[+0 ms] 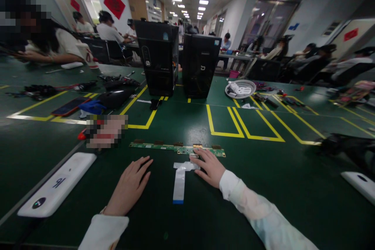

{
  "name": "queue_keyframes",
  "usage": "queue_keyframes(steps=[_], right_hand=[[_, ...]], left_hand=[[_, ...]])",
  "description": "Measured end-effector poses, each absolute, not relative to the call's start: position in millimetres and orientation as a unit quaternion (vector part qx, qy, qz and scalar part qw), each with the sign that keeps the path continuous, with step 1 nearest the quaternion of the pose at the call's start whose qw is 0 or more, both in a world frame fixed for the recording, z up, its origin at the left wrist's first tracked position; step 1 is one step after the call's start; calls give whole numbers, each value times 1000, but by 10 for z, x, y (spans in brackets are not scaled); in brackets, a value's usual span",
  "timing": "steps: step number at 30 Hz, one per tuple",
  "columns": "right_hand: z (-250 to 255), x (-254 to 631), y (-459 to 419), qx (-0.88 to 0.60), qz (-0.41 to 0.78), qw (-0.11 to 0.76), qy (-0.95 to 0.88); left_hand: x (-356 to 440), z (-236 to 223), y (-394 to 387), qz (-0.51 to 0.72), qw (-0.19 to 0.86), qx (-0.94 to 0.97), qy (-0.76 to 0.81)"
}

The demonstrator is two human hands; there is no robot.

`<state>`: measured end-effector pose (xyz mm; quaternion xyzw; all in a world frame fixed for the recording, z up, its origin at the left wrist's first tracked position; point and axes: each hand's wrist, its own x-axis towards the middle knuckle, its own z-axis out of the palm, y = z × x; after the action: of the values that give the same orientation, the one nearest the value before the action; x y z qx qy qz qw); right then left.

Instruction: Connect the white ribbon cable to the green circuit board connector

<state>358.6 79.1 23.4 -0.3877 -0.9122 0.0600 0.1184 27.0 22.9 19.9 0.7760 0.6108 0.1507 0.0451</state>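
A long, narrow green circuit board (pixel 159 147) lies crosswise on the green tabletop, with several brownish tabs along its far edge. A white flat ribbon cable (pixel 179 183) with a blue end runs from near the board's middle toward me. My right hand (pixel 209 166) rests with fingers spread over the right part of the board and the cable's upper end; its fingertips hide the spot where cable and board meet. To the left of the cable, my left hand (pixel 131 181) lies on the table, fingers stretched out, holding nothing and apart from the board.
Two black computer towers (pixel 200 66) stand at the back. A white basket (pixel 240 89) sits to their right. Left are a white device (pixel 58 183), a dark phone (pixel 70 106) and black cables (pixel 38 91). Yellow tape (pixel 227 134) marks the table. Other people sit at tables around.
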Motion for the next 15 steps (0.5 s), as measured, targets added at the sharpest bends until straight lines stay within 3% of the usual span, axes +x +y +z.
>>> queue_keyframes(steps=[7,15], right_hand=[[174,3964,578,-403,26,126,-906],[59,4973,67,-487,-43,135,-862]], left_hand=[[254,199,229,158,47,778,607],[247,162,233,155,37,783,601]])
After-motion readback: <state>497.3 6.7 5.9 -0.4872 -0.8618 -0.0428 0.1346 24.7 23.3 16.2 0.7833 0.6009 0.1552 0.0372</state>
